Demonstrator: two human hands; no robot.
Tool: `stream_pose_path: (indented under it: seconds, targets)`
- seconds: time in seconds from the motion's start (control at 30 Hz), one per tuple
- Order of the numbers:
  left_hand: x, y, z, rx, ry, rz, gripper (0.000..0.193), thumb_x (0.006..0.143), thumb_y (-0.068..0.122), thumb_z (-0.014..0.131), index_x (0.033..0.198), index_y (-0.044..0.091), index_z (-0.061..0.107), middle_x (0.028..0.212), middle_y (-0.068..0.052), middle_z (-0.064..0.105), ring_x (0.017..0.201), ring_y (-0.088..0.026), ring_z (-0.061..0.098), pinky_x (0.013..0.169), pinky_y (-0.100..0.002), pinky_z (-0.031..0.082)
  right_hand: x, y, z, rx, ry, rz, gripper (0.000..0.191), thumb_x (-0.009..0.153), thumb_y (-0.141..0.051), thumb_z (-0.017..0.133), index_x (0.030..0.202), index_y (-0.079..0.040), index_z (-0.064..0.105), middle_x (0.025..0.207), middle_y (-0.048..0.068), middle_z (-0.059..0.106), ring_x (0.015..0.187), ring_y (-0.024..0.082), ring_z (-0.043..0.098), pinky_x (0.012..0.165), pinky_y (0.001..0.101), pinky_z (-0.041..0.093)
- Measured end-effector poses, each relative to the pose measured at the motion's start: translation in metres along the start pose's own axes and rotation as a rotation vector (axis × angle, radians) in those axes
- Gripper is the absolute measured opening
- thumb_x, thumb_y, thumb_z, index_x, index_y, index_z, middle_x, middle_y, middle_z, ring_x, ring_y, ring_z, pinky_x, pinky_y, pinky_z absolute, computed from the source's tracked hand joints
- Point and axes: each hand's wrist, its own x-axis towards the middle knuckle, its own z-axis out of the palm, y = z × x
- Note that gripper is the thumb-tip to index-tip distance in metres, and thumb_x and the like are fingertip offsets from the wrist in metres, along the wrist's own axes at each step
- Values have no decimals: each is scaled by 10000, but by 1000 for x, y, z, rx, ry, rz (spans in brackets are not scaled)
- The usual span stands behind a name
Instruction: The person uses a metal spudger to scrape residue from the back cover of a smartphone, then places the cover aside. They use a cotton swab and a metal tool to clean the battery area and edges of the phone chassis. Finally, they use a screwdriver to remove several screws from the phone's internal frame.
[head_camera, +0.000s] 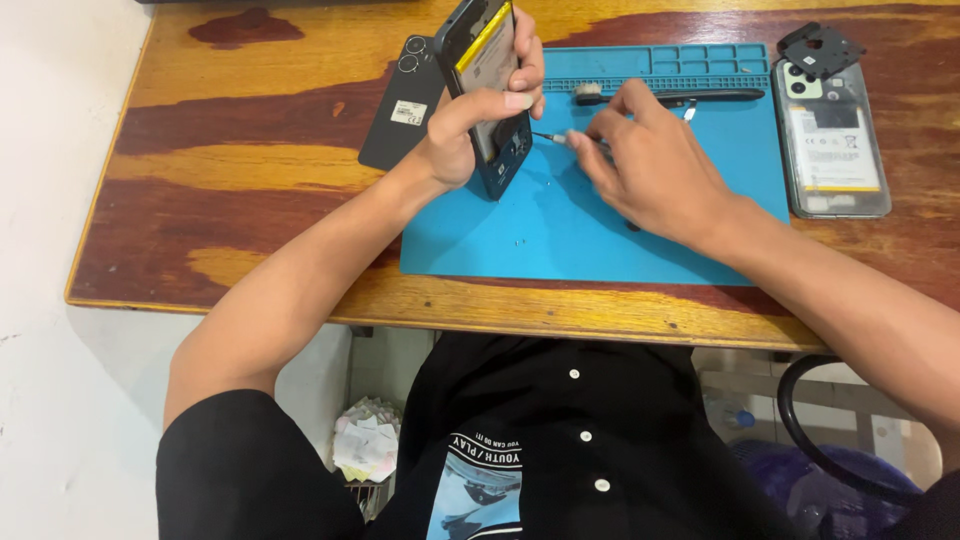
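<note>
Head view: left hand (478, 120) clamps opened phone (490, 90) tilted on edge over blue mat (560, 230), exposing its internals. Right hand (640, 165) pinches thin screwdriver (560, 138), tip at phone's lower edge. Back cover (405, 100), second opened phone (832, 145), brush (670, 96) lie aside, within reach.

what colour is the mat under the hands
Blue: the work mat on the wooden table, seen in the head view.
</note>
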Motion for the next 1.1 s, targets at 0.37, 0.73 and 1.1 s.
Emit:
stream_pose_path:
  seconds: [0.37,0.73,1.1]
  targets:
    - [-1,-1,-1,-7,-45,-6,326,915,146,620,1154,84,407,952,-35,419,844,-124,427,805,-289,438,1,12,4,36,78,-160,382,1001,-279,749,1166,53,656,1010,189,614,783,331,676,664,427,556]
    - [-3,-2,7,151,-137,-6,355,924,132,667,1193,82,440,972,-18,396,845,-121,403,796,-282,389,0,34,-30,-63,-8,-113,302,922,-285,779,964,10,729,741,175,704,616,313,686,595,418,540]
    - [12,33,39,845,-664,341,705,676,237,848,1292,78,544,1151,-107,596,1101,-307,566,954,-396,487,10,42,-1,660,-5,70,417,1132,-371,621,1325,-9,549,975,43,749,861,67,694,663,242,531]
